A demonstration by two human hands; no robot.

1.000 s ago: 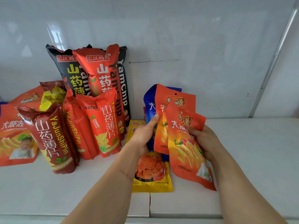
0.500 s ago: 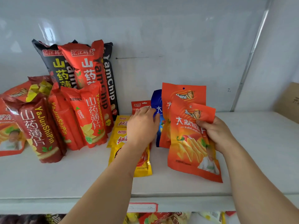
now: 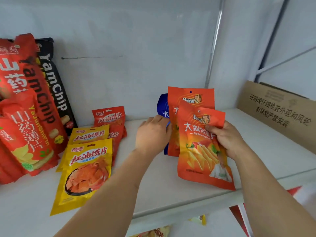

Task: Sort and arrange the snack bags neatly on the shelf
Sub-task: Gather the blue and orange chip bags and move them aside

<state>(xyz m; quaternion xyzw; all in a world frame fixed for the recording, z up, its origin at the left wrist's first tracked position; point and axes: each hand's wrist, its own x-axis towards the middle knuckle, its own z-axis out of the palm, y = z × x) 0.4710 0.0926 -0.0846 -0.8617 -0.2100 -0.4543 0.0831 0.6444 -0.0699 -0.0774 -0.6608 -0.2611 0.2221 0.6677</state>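
Sorting midway: yam bags (image 3: pixel 34 106) and yellow bags (image 3: pixel 85 165) grouped, right hand (image 3: pixel 225 139) pinching orange bag (image 3: pixel 203 151), left hand (image 3: pixel 153 134) fingers curled on blue bag (image 3: pixel 164 108), both unplaced.

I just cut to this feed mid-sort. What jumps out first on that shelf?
The two hands at center right: the right hand grips an orange chip bag by its side, in front of a second orange bag, while the left hand holds the edge of a blue bag behind them. Left of them lie yellow snack bags, with tall red and black YamChip bags leaning against the back wall.
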